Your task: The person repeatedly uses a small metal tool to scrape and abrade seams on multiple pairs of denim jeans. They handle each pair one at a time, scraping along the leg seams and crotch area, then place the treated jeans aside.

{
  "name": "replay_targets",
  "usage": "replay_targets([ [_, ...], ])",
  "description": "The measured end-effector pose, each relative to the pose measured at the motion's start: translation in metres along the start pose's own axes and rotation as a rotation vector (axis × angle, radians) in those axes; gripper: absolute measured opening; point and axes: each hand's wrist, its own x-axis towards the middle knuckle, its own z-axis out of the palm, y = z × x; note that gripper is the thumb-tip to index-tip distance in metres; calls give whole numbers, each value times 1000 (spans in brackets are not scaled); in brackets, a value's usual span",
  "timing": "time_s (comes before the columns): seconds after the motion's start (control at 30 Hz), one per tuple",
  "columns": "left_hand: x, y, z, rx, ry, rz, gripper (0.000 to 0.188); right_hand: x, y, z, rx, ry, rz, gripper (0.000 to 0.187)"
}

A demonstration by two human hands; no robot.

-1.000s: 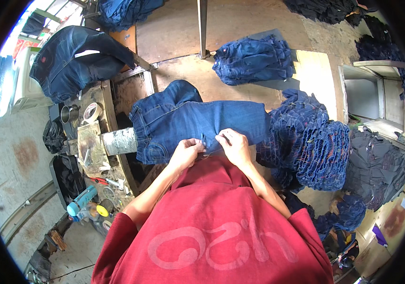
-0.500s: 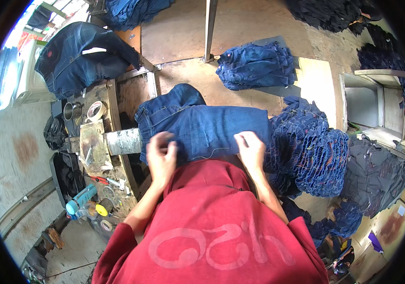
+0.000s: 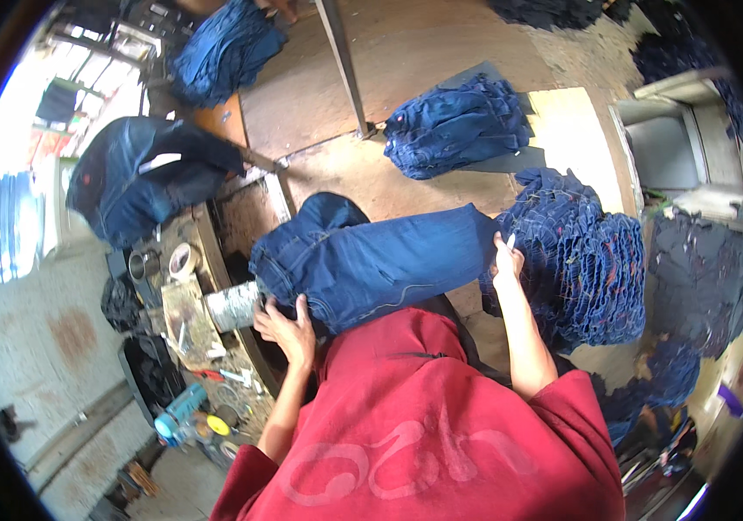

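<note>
A pair of blue jeans (image 3: 397,260) is stretched across in front of me, its waist end pulled up against a worn, pale cylinder (image 3: 233,306) that sticks out from a workbench. At that waist end my left hand (image 3: 286,328) rests on the near edge of the denim, thumb and fingers spread apart. My right hand (image 3: 508,260) pinches the far-right end of the trouser leg, its fingers closed on the fabric. Beside the right hand rises a tall stack of folded blue denim pieces (image 3: 597,269) with bunched edges.
The wooden workbench (image 3: 211,239) at left carries a tape roll (image 3: 183,260), a metal cup (image 3: 142,264) and a blue bottle (image 3: 180,412). Folded jeans (image 3: 456,127) lie on the floor ahead. More jeans (image 3: 147,178) hang at upper left; dark garments (image 3: 706,273) lie at right.
My right hand has moved right to the leg's end and closed on it. My left hand has gone lower, towards the cylinder. The leg now slants upward to the right; the view has tilted.
</note>
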Motion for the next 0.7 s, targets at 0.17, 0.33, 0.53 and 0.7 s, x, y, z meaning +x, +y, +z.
replay_targets([
  [0.17, -4, 54, 22, -706, -239, 87, 77, 64, -12, -6, 68, 81, 31, 42],
  [0.33, 1, 108, 53, -859, -499, -486, 108, 46, -2, -45, 270, -273, 307, 53],
  [0.53, 35, 125, 50, -924, -665, -429, 58, -42, 34, -74, 245, -380, 369, 64],
  [0.7, 97, 95, 6, -1093, -557, -412, 33, -77, 40, -18, 615, -566, 646, 56],
])
